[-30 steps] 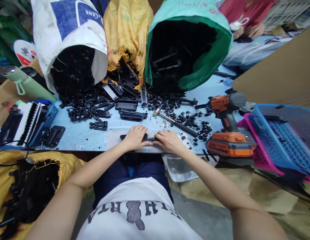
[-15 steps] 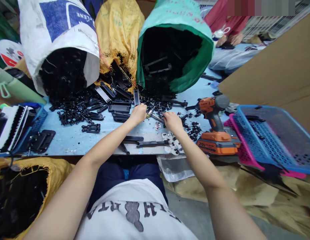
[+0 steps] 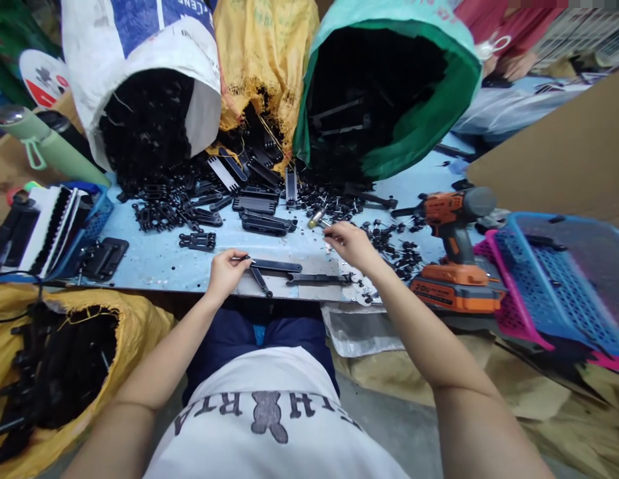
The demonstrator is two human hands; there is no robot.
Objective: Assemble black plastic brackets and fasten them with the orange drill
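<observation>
My left hand (image 3: pixel 228 271) is at the front of the table, thumb and fingers pinched at the left end of a black hinged arm (image 3: pixel 275 266). A second black bar (image 3: pixel 260 283) slants down from that same end. Farther right, my right hand (image 3: pixel 354 245) is closed, its fingers curled down near the tabletop; what they hold, if anything, is hidden. Just beyond its fingertips is a short metal rod with a yellowish end (image 3: pixel 316 218). Another black arm (image 3: pixel 319 279) lies between the hands, its right end by small pale discs (image 3: pixel 362 291).
Black parts spill from a white sack (image 3: pixel 209 100), a yellow sack (image 3: pixel 264 60) and a green sack (image 3: pixel 439 113). An orange cordless drill (image 3: pixel 449 219) stands right, beside blue and pink baskets (image 3: pixel 553 266). A green bottle (image 3: pixel 50 143) leans left. Another person's hands (image 3: pixel 513 66) are far right.
My left hand has left the metal rod and moved left and toward me, onto the end of the hinged arm. My right hand has stayed near the rod. The view has shifted.
</observation>
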